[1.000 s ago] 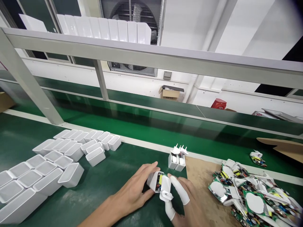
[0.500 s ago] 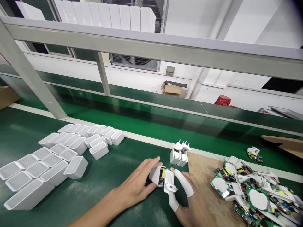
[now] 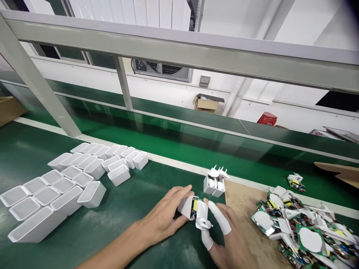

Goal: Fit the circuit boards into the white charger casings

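Observation:
Between thumb and fingers, my left hand (image 3: pixel 165 215) grips a white plastic charger case (image 3: pixel 185 207), its open end facing right. My right hand (image 3: pixel 224 231), with white finger cots on thumb and forefinger, pinches a white plug cover (image 3: pixel 202 216) with metal pins. A circuit board (image 3: pixel 194 207) with a yellow-wrapped part sits partly inside the case, joined to the plug side. Just beyond my hands stand two filled cases (image 3: pixel 214 186) with pronged plug covers resting on top.
Several white cases (image 3: pixel 46 196) stand in rows at the left of the green bench. To the right, a heap of circuit boards with plug covers (image 3: pixel 305 231) lies on cardboard (image 3: pixel 241 209). One more board (image 3: pixel 296 182) lies on the green belt (image 3: pixel 168 149). A metal frame (image 3: pixel 179 48) crosses above.
The view has shifted slightly, moving the background and bench items a little. Both hands keep their hold, and the case, board and plug cover look nearly the same. The lone board sits slightly further left.

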Demonstrator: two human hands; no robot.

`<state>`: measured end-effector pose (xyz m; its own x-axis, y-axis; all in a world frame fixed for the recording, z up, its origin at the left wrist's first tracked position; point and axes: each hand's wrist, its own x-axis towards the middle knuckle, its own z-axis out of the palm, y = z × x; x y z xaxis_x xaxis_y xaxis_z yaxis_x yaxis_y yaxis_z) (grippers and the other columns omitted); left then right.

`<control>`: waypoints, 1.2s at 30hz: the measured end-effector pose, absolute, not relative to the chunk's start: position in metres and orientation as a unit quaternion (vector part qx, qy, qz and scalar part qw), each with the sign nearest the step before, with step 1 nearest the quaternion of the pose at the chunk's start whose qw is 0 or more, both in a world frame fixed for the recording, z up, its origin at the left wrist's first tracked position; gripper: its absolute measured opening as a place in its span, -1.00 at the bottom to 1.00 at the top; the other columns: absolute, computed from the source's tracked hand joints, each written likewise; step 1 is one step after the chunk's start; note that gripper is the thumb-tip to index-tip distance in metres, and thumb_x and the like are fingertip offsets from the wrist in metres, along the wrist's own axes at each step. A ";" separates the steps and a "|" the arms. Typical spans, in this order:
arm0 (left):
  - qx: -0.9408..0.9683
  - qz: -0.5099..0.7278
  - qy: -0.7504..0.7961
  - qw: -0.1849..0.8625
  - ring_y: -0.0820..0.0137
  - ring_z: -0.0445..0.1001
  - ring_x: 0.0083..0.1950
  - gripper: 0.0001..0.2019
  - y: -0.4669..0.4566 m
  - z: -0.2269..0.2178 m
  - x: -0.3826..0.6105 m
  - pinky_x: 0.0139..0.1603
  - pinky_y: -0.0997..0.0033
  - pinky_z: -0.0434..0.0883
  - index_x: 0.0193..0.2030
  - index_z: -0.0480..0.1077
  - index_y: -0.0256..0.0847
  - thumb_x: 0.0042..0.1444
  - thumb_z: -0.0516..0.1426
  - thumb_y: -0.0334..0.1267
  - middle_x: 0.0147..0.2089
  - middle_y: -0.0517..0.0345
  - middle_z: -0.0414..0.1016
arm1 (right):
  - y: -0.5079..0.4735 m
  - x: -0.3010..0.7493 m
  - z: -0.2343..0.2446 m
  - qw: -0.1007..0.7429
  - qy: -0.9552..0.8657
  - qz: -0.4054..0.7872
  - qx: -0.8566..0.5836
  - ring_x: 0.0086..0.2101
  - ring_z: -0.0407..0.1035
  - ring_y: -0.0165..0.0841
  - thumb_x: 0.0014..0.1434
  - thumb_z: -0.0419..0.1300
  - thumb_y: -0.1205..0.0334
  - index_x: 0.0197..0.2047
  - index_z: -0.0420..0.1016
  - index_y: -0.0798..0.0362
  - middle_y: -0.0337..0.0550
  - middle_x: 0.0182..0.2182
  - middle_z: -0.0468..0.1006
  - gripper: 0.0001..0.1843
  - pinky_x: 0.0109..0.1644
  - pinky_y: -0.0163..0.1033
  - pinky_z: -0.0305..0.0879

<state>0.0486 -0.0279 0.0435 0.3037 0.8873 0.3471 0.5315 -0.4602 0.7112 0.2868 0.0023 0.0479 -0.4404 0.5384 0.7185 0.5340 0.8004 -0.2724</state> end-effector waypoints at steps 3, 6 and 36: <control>0.769 0.371 0.458 0.245 0.13 0.29 0.42 -0.10 -0.029 0.045 0.050 0.41 -0.07 0.38 0.59 -0.22 0.16 0.33 0.18 -0.50 0.36 0.03 0.41 | 0.003 0.286 0.051 0.417 -0.856 0.005 -0.305 -0.04 0.54 -0.19 0.35 0.12 0.39 0.35 0.33 0.07 -0.05 -0.04 0.64 -0.48 0.00 -0.12 0.57; 0.766 0.372 0.459 0.254 0.13 0.30 0.42 -0.10 -0.031 0.046 0.051 0.40 -0.06 0.39 0.59 -0.22 0.18 0.34 0.20 -0.47 0.37 0.03 0.42 | 0.004 0.287 0.057 0.403 -0.864 0.011 -0.301 -0.04 0.56 -0.17 0.33 0.14 0.39 0.37 0.30 0.06 -0.04 -0.04 0.64 -0.45 -0.02 -0.11 0.60; 0.638 0.484 0.396 0.450 0.13 0.58 0.14 -0.60 -0.033 0.063 0.059 0.22 0.11 0.49 0.18 0.48 -0.14 0.29 0.31 -0.02 0.11 -0.05 0.62 | 0.009 0.281 0.001 0.406 -0.790 0.296 -0.352 0.00 0.64 -0.24 0.36 0.25 0.24 0.16 0.30 -0.07 0.04 0.11 0.62 -0.65 0.11 -0.15 0.60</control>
<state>0.0588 -0.0327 0.0628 0.2180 0.9404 0.2609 0.0705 -0.2818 0.9569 0.2809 0.0088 0.0014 -0.4227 0.7959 0.4335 0.3145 0.5774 -0.7534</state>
